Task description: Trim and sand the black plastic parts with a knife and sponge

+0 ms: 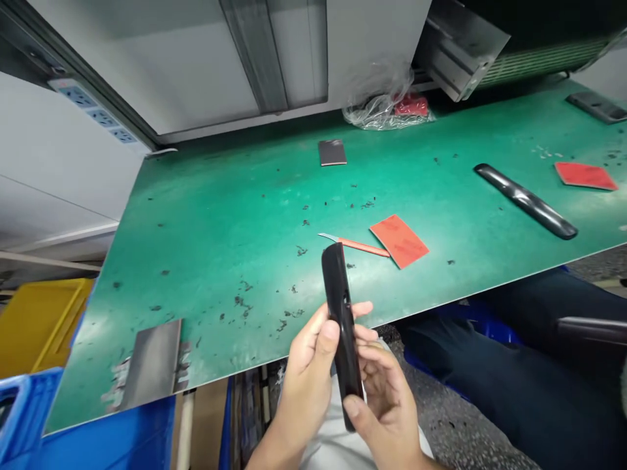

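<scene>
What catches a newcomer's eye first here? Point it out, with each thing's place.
The broad green work mat fills the middle of the view, flecked with dark specks. At bottom centre, the left hand and right hand grip a glossy black curved strip. Just beyond it on the mat, a red rectangular pad lies beside an orange-handled craft knife.

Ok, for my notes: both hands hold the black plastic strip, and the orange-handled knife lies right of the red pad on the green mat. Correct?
No: the head view shows the orange-handled knife left of the red pad, not right, on the green mat. The left hand and right hand hold the black plastic strip.
</scene>
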`<state>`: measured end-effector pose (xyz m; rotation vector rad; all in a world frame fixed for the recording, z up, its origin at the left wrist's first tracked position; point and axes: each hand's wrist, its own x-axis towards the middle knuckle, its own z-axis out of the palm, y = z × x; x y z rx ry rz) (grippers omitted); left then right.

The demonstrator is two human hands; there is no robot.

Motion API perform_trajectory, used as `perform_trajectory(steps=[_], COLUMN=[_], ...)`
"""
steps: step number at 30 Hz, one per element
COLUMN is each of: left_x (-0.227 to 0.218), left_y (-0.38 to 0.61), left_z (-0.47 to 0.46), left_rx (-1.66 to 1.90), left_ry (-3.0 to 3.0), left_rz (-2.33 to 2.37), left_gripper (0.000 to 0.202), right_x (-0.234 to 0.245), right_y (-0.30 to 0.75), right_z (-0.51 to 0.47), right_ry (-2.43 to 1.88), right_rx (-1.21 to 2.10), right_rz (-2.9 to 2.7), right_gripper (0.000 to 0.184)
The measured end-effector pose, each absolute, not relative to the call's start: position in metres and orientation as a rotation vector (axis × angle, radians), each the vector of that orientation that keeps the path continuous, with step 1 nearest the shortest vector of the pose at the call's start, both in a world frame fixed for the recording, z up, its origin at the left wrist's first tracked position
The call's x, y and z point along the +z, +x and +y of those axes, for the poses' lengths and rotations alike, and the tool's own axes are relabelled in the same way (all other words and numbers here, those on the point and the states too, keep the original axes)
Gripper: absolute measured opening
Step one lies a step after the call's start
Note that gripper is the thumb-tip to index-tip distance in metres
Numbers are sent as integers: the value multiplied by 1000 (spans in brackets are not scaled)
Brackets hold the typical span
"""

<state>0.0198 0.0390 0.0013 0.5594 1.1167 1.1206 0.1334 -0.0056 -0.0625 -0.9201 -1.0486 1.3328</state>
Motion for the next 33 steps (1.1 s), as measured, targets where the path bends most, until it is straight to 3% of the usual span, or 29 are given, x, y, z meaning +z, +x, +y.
perform_trajectory(steps=[5,14,16,18,21,23,29,33], left_x=[-6,-17,-17,-16,-10,-5,3,4], left_y=[32,30,28,25,18,15,4,-2], left_z=[54,59,57,54,50,46,35,30], left_rx=[1239,1354,1326,1324,1357,1363,1392,1407], left_ry=[183,307,385,392,336,303,264,284], left_rz=[1269,1371,1363,1332,1249,1191,1091,1064], left_gripper=[55,50,51,53,58,59,54,50], right_x=[-64,-58,-52,-49,-50,-55,-66,-64], right_y=[146,162,179,202,234,246,249,249], right_z=[6,15,42,84,156,194,221,210], right_ry=[-886,-880,-915,-1043,-1518,-1678,-1573,-1561], right_rx=[1339,1411,1269,834,192,27,-87,78], right_rz=[-1164,-1447,-1749,-2010,-2145,-2298,-2470,-2224], right_gripper=[39,38,30,23,67,76,61,59])
